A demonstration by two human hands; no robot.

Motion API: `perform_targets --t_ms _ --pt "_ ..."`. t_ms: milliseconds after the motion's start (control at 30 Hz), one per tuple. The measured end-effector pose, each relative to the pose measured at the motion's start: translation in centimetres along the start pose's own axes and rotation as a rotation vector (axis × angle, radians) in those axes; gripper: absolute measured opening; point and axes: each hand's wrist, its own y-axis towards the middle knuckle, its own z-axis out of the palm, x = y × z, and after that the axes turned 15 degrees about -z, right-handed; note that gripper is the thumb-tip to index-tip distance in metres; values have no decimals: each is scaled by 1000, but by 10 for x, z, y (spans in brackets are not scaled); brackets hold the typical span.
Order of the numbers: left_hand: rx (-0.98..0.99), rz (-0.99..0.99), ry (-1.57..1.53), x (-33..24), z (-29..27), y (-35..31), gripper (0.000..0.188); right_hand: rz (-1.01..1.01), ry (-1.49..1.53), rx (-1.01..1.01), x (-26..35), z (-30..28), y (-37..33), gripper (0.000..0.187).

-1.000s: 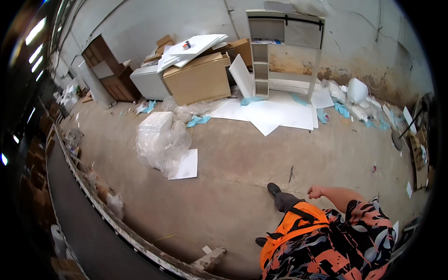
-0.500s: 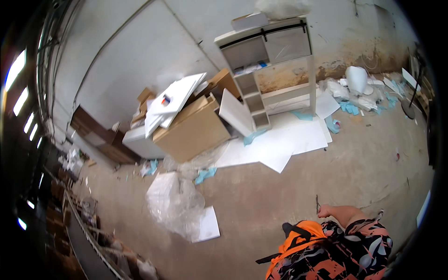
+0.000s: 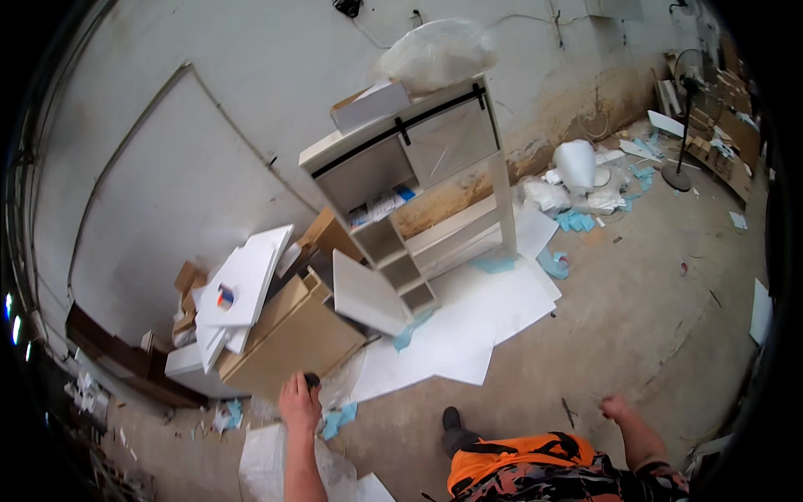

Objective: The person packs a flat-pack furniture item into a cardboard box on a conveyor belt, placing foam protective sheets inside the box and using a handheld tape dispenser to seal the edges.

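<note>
My left hand is raised at the lower middle, its fingers curled round a small, rounded black object whose kind I cannot make out. Beyond it stands a large brown board-sided box. My right hand hangs low at the right, its fingers closed; whatever may be in them is hidden. A thin dark strip lies on the floor to its left, apart from the hand. Ahead is a white cabinet frame with a black top rail, a sliding panel and open cubbies, standing on white sheets.
White panels with a tape roll lean on the brown box. Clear plastic wrap lies near my left forearm. Blue scraps litter the floor. A standing fan and wrapped pieces are at the far right.
My left hand has come into view with the black object. The view has turned, and the cabinet now sits lower and further left. My right arm stays low, now further from the dark strip.
</note>
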Motion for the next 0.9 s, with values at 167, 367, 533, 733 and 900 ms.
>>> perform_targets --t_ms 167,367,533,733,900 --pt "-183 395 -42 -35 35 236 49 430 320 -369 -87 64 -30 17" --pt "-455 643 -152 -111 88 483 37 793 1195 271 -61 134 -61 23" --pt "-222 559 -354 -137 121 625 13 363 94 -159 34 252 -41 23" --pt "-93 406 -422 -103 259 778 58 361 -87 -551 106 249 -60 48" --pt "266 462 -251 -151 272 767 55 649 173 -414 180 253 -119 48"
